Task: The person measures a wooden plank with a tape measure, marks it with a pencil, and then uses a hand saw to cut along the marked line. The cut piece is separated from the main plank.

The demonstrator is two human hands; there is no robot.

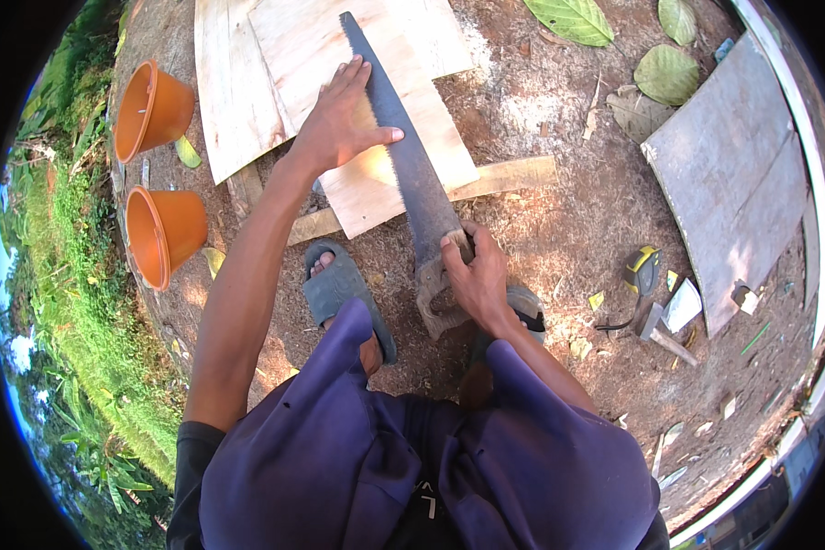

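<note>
A hand saw lies lengthwise over the pale plywood sheets, its tip pointing away from me and its toothed edge facing left. My right hand is closed on its worn wooden handle, fingers and thumb at the handle's top by the blade. My left hand rests flat on the plywood along the teeth, fingers stretched forward and thumb lying over the blade. A narrow wooden strip shows under the sheets' near edge, crossing below the blade.
Two orange buckets lie tipped at the left, beside green plants. On the right are a grey board, a yellow-black tape measure and a hammer. Large leaves lie on the dirt ground. My sandalled feet flank the handle.
</note>
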